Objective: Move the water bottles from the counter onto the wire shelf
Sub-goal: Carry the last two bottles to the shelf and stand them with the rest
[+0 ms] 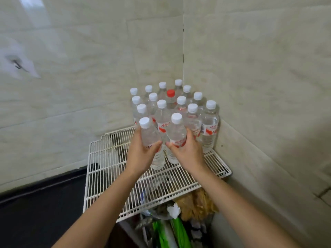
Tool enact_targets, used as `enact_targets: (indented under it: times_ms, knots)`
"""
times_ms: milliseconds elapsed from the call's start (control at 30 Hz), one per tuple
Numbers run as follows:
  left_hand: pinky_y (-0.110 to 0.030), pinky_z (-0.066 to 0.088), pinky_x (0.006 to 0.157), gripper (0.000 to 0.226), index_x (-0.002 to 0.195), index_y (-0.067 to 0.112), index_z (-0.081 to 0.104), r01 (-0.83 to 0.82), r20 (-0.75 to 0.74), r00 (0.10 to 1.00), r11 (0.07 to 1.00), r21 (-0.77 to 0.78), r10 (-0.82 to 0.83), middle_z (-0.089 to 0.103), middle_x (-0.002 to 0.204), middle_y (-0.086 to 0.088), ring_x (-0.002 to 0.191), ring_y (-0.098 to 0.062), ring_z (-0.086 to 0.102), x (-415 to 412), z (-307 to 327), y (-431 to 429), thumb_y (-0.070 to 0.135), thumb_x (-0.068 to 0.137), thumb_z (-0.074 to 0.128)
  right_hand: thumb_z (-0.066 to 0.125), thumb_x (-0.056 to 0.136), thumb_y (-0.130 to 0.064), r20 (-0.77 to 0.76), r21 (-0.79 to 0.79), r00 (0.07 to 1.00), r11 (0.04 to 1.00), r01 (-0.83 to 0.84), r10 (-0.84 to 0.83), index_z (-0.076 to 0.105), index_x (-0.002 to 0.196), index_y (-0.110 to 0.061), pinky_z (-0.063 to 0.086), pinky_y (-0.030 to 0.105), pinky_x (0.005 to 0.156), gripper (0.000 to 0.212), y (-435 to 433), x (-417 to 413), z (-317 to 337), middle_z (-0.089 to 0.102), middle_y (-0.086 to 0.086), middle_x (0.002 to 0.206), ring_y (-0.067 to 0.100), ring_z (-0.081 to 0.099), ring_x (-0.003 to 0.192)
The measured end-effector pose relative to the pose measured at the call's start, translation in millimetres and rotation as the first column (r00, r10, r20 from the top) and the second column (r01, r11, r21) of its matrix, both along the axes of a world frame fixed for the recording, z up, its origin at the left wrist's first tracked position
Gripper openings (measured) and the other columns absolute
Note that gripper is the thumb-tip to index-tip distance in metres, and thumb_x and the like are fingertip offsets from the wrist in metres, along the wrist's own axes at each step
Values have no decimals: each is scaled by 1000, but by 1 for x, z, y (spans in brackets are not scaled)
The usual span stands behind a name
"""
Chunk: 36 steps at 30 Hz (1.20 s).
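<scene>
A white wire shelf [107, 176] stands in the tiled corner. Several clear water bottles with white caps stand packed at its back, one red-capped bottle [170, 97] among them. My left hand [141, 154] grips a white-capped bottle [148, 133] around its middle. My right hand [188, 153] grips another bottle [176, 129] beside it. Both held bottles are at the front of the group, low over the shelf wire; whether their bases touch the shelf I cannot tell.
Tiled walls [250, 86] close in behind and on the right. A dark surface [35, 212] lies to the left of the shelf. Below the shelf's front edge are green packages [164, 233], crumpled paper and brownish bags [197, 203].
</scene>
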<state>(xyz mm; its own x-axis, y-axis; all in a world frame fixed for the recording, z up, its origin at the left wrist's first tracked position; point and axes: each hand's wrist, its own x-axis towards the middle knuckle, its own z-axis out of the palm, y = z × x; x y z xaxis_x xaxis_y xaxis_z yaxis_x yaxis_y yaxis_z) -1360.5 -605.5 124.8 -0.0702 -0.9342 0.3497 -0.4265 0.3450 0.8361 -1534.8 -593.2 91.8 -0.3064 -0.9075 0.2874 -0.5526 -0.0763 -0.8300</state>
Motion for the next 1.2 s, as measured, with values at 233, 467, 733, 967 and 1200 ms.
enact_targets:
  times_ms: [233, 467, 733, 967, 1200]
  knots:
    - [-6, 50, 84, 107, 136, 68, 22, 95, 60, 993, 987, 133, -103, 48, 122, 51, 117, 18, 53, 3, -8, -5, 17, 72, 91, 81, 78, -55, 10, 48, 997, 996, -73, 73, 34, 152, -31, 48, 47, 108, 91, -3, -2, -13, 54, -5, 146, 19, 53, 133]
    - [-39, 52, 102, 105, 158, 33, 17, 28, 102, 992, 926, 377, -71, 53, 143, 1, 128, -13, 53, 13, -61, 5, 11, 80, 84, 82, 84, -30, -78, 263, 988, 958, -110, 135, 39, 151, -23, 47, 40, 109, 79, 13, -7, -59, 57, 1, 142, 21, 56, 130]
    - [-38, 53, 97, 61, 141, 29, 43, -89, 256, 966, 968, 234, 26, 62, 138, 6, 124, -18, 61, 3, -92, 4, 40, 89, 73, 73, 92, -40, -224, 232, 971, 972, -28, 82, 63, 126, -14, 52, 27, 82, 44, 7, -7, -64, 73, 4, 116, 22, 70, 105]
    - [-37, 54, 94, 61, 144, 28, 42, -141, 258, 962, 968, 208, 85, 64, 137, 6, 121, -19, 64, 0, -97, 0, 43, 92, 69, 67, 96, -44, -333, 218, 938, 976, -23, 97, 63, 122, -11, 55, 34, 88, 42, -3, -3, -59, 73, 7, 112, 24, 69, 101]
    - [-33, 47, 94, 63, 148, 29, 40, -141, 245, 965, 971, 193, 91, 60, 143, 8, 126, -20, 60, -1, -99, -5, 42, 93, 68, 65, 97, -46, -352, 211, 931, 977, -23, 98, 61, 128, -11, 55, 36, 92, 47, -7, -2, -59, 72, 6, 117, 24, 68, 106]
